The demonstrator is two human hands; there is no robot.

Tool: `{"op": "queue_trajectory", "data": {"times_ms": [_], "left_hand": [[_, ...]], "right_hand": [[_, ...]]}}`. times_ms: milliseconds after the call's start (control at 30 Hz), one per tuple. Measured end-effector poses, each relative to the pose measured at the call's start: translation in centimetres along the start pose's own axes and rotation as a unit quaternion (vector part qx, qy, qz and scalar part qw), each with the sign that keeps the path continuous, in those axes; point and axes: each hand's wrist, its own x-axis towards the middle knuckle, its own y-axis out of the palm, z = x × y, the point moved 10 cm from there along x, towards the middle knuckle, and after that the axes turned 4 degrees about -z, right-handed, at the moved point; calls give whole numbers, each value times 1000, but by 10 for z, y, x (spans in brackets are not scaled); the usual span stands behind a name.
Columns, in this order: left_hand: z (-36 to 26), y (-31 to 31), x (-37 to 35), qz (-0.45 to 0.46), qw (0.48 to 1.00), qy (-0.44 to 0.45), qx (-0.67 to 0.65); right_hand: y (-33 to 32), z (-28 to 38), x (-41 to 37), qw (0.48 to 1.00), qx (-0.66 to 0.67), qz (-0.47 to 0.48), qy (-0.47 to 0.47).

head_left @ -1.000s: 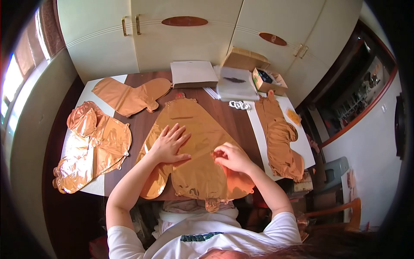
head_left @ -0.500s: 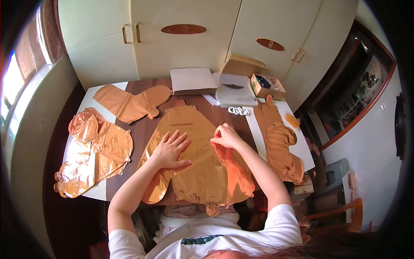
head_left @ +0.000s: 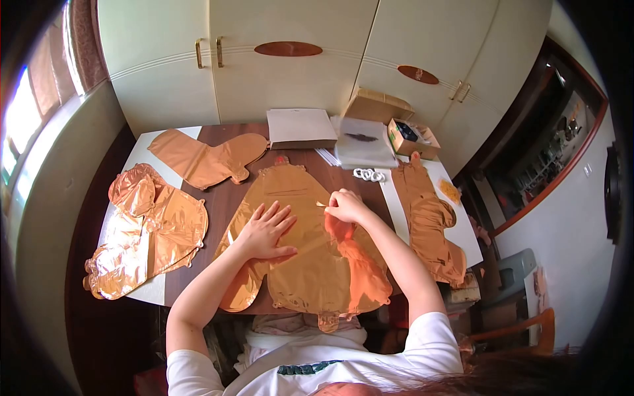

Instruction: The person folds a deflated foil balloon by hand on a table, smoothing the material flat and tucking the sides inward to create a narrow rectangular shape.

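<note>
A large gold foil sheet (head_left: 304, 277) lay in the middle of the brown-and-white desk (head_left: 226, 198), its skin smooth and glossy, its outline a broad bell with small scallops and tabs. A bright orange area, softly creased, showed along its right side. The left hand (head_left: 267, 231) rested flat on it, fingers spread; the right hand (head_left: 347, 206), apart from the left, had its fingertips pinched on the foil, a little gold tip poking out. To the left lay a crinkled, shiny foil piece (head_left: 178, 221) and a smoother boot-shaped one (head_left: 205, 157); to the right, a rumpled, duller piece (head_left: 426, 231).

The sheet's long axis ran from the person towards the cupboards (head_left: 284, 86), narrow end away, wide end with a rounded tab at the near edge.

Compared with a second earlier, the right hand was farther from the person and more orange showed; the left hand had stayed flat.
</note>
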Motion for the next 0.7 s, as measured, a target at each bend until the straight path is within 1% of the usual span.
{"op": "queue_trajectory", "data": {"times_ms": [100, 200, 233, 267, 333, 367, 467, 500, 533, 567, 600, 633, 667, 700], "left_hand": [[0, 2, -1, -1, 1000, 0, 3], [1, 2, -1, -2, 1000, 1, 6], [1, 2, -1, -2, 1000, 1, 6], [0, 1, 0, -3, 1000, 1, 6], [0, 1, -1, -4, 1000, -1, 2], [1, 1, -1, -4, 1000, -2, 0], [1, 1, -1, -3, 1000, -5, 1], [2, 1, -1, 0, 1000, -6, 1], [1, 1, -1, 2, 1000, -7, 2], [1, 1, -1, 4, 1000, -7, 3], [0, 0, -1, 0, 1000, -7, 5], [0, 0, 0, -5, 1000, -6, 7], [0, -1, 0, -10, 1000, -5, 9], [0, -1, 0, -12, 1000, -3, 9]], "right_hand": [[-8, -5, -5, 990, 134, 13, 34], [-16, -8, -21, 952, 294, -9, 88], [-16, -14, -22, 944, 312, -19, 104], [-11, -21, -25, 911, 390, -16, 133], [-1, -30, -35, 824, 535, -9, 187], [4, -17, -44, 750, 632, 64, 184], [12, 6, -59, 703, 673, 208, 97], [16, -1, -63, 778, 592, 182, 106], [20, -3, -64, 868, 459, 154, 114], [8, 2, -60, 936, 345, 69, -1], [1, 9, -59, 969, 217, -19, -115], [-1, 14, -57, 982, 128, -35, -134], [-10, 29, -63, 968, 108, -103, -200], [-7, 33, -65, 969, 111, -97, -200]]}}
